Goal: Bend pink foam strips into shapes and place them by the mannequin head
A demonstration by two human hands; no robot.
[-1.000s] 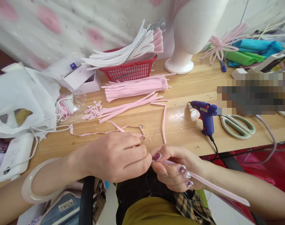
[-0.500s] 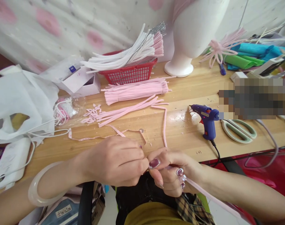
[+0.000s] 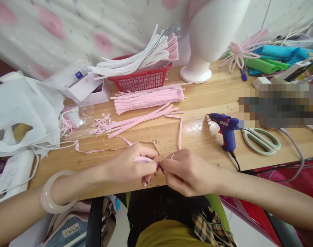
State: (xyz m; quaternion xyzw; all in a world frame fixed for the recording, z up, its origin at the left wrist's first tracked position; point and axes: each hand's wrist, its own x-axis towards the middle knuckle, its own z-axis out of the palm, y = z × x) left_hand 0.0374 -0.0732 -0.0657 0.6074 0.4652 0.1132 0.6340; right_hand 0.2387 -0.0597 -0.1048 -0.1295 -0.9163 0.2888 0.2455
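My left hand (image 3: 135,164) is closed on a pink pipe cleaner (image 3: 143,159), a pale length of which shows across its fingers. Touching it fingertip to fingertip, my right hand (image 3: 185,171) pinches at the same spot, its fingers curled with the back of the hand up. The part between the fingertips is mostly hidden. Just beyond my right hand a bent pink stem (image 3: 180,132) lies on the table. Behind it are loose pink stems (image 3: 143,120), a tied pink bundle (image 3: 148,99) and several small pink loops (image 3: 101,125). A tape measure (image 3: 102,150) curls past my left hand.
A blue glue gun (image 3: 227,128) and green-handled scissors (image 3: 261,141) lie to the right. At the back stand a red basket (image 3: 143,80) of white and pink stems and a white mannequin head (image 3: 210,37). A white bag (image 3: 25,109) and power strip (image 3: 13,171) are left.
My right hand has turned over, its back now facing up, and both hands sit slightly higher. The pink pipe cleaner trailing right along my forearm no longer shows there; a length now crosses my left fingers.
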